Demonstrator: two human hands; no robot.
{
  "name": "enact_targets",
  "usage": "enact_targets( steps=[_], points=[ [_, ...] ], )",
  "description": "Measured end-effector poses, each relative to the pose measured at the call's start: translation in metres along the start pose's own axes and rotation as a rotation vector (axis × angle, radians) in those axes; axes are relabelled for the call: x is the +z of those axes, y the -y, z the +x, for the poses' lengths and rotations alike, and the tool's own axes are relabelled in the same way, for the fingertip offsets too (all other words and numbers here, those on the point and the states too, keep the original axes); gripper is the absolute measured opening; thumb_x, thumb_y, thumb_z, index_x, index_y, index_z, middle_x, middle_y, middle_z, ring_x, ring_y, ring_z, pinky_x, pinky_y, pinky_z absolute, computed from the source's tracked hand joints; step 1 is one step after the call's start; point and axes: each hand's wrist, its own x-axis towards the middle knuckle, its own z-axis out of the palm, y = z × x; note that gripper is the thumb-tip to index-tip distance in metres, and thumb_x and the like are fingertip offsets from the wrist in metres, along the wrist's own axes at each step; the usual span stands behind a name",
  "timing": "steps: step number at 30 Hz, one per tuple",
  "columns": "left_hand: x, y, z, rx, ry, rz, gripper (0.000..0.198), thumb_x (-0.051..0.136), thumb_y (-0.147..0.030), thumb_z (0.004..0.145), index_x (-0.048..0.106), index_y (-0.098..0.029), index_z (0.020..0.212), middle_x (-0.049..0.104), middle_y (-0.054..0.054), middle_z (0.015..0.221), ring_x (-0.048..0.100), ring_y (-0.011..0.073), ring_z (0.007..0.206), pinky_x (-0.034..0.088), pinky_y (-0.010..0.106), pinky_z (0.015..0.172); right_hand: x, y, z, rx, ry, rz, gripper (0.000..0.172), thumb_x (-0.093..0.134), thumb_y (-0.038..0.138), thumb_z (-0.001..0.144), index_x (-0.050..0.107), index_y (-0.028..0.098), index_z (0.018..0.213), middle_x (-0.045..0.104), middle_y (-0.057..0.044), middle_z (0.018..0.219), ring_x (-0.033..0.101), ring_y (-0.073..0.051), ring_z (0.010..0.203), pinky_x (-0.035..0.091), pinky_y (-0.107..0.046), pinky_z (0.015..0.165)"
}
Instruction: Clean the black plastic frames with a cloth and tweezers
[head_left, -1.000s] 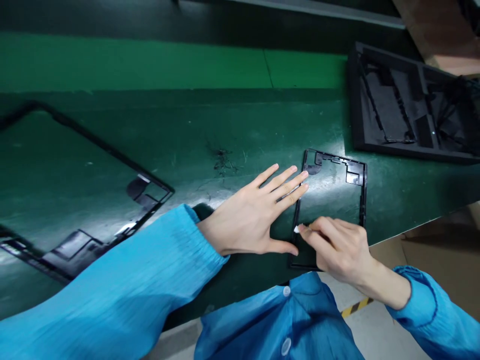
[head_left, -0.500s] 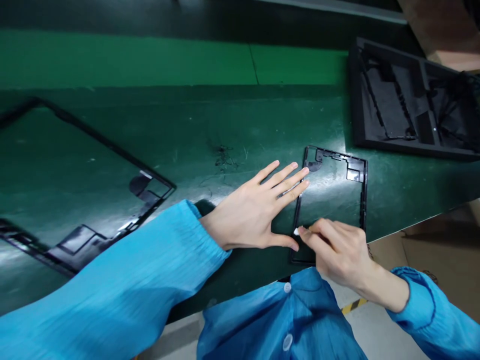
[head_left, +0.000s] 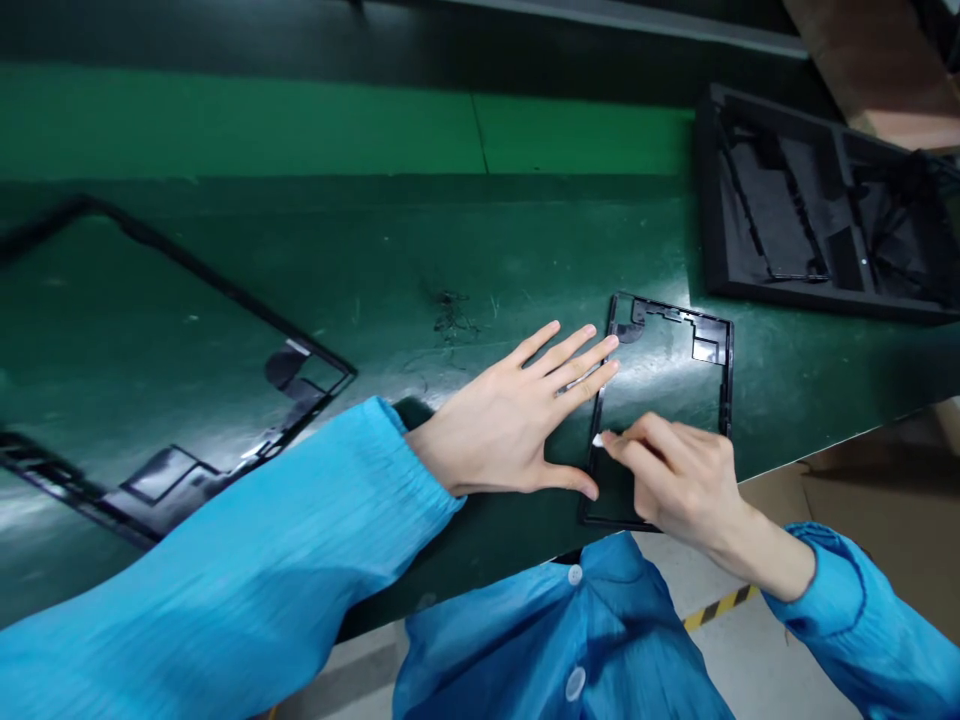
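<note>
A small black rectangular frame [head_left: 726,370] lies flat on the green bench near its front edge. My left hand [head_left: 510,425] rests flat beside it with fingers stretched out, the fingertips touching the frame's left rail. My right hand [head_left: 675,480] is closed in a pinch around a small white-tipped swab [head_left: 598,440], whose tip presses on the frame's left rail. Both arms wear blue sleeves.
A much larger black frame [head_left: 225,300] lies on the bench at the left. A black moulded tray [head_left: 787,200] holding dark parts sits at the back right. The bench's front edge runs just below my hands, with cardboard and floor beyond it.
My right hand has slid the white tip a little further up the frame's left rail. My left hand has stayed flat in place.
</note>
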Motion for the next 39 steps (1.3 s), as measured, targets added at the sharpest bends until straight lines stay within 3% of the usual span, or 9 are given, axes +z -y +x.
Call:
enact_targets(
  steps=[7, 16, 20, 25, 33, 35, 39],
  points=[
    [0.000, 0.000, 0.000, -0.002, 0.006, 0.004, 0.118, 0.053, -0.092, 0.086, 0.034, -0.009, 0.168, 0.021, 0.015, 0.179, 0.021, 0.0393, 0.167, 0.017, 0.059, 0.137, -0.003, 0.006, -0.005, -0.025, 0.035, 0.056, 0.021, 0.056, 0.008, 0.105, 0.073, 0.013, 0.093, 0.064, -0.003, 0.076, 0.049, -0.014, 0.064, 0.033, -0.031, 0.057],
    [0.001, 0.000, 0.000, -0.003, 0.014, 0.004, 0.121, 0.053, -0.092, 0.086, 0.031, -0.008, 0.169, 0.019, 0.016, 0.180, 0.020, 0.0399, 0.167, 0.017, 0.060, 0.137, 0.009, -0.029, 0.021, 0.025, -0.066, -0.099, 0.029, 0.050, -0.001, 0.098, 0.075, 0.014, 0.096, 0.066, -0.002, 0.079, 0.046, -0.011, 0.061, 0.032, -0.027, 0.056],
    [0.000, 0.001, 0.000, -0.003, 0.008, -0.014, 0.118, 0.053, -0.092, 0.087, 0.032, -0.009, 0.168, 0.021, 0.016, 0.179, 0.020, 0.0390, 0.167, 0.016, 0.059, 0.137, 0.001, -0.011, 0.010, -0.006, -0.008, -0.051, 0.022, 0.054, 0.005, 0.103, 0.075, 0.012, 0.101, 0.064, -0.002, 0.078, 0.048, -0.013, 0.064, 0.033, -0.029, 0.057],
    [0.001, 0.001, 0.000, -0.005, -0.001, -0.019, 0.119, 0.053, -0.092, 0.086, 0.033, -0.010, 0.168, 0.020, 0.014, 0.180, 0.020, 0.0390, 0.167, 0.017, 0.060, 0.137, -0.007, 0.009, -0.005, -0.018, 0.051, 0.018, 0.018, 0.061, 0.011, 0.105, 0.072, 0.013, 0.090, 0.062, -0.002, 0.074, 0.049, -0.014, 0.064, 0.033, -0.031, 0.058],
    [0.000, 0.001, 0.000, 0.005, -0.005, -0.020, 0.120, 0.054, -0.092, 0.085, 0.033, -0.007, 0.168, 0.021, 0.017, 0.179, 0.021, 0.0409, 0.167, 0.019, 0.062, 0.136, 0.003, -0.023, 0.016, -0.012, -0.027, -0.076, 0.027, 0.051, 0.001, 0.100, 0.075, 0.013, 0.099, 0.066, -0.002, 0.079, 0.046, -0.013, 0.062, 0.035, -0.029, 0.056],
    [0.000, 0.000, 0.000, -0.003, -0.004, -0.022, 0.109, 0.053, -0.085, 0.093, 0.033, -0.008, 0.168, 0.020, 0.016, 0.179, 0.021, 0.0394, 0.167, 0.019, 0.060, 0.137, 0.004, -0.026, 0.019, 0.000, -0.039, -0.089, 0.029, 0.050, -0.002, 0.098, 0.075, 0.014, 0.100, 0.067, -0.002, 0.081, 0.046, -0.013, 0.063, 0.034, -0.028, 0.056],
    [-0.001, -0.001, 0.001, -0.033, -0.010, -0.002, 0.062, 0.040, -0.043, 0.113, 0.035, -0.014, 0.168, 0.022, 0.010, 0.180, 0.021, 0.0329, 0.168, 0.021, 0.057, 0.137, 0.000, -0.012, 0.010, -0.006, 0.004, -0.045, 0.022, 0.054, 0.004, 0.102, 0.074, 0.013, 0.100, 0.064, -0.002, 0.079, 0.047, -0.013, 0.064, 0.034, -0.030, 0.057]
  ],
)
